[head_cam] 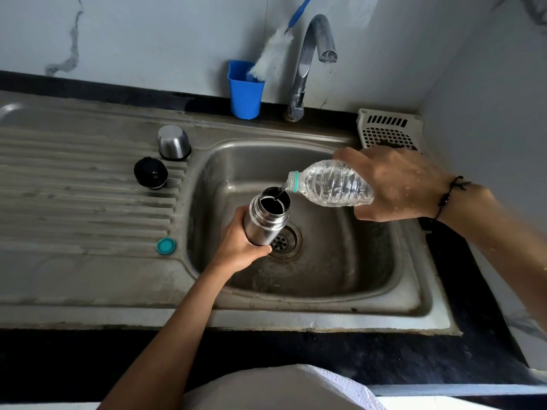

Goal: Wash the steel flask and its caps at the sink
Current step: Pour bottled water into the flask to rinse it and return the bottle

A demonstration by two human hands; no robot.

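no readable text, no labels or brands (none legible anywhere)

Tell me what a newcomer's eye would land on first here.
The clear ribbed plastic bottle, tipped in the right hand, pours water into the open cylindrical steel flask that the left hand holds over the sink basin. On the ridged drainboard to the left sit the domed steel cap, the round black stopper and a small teal bottle cap.
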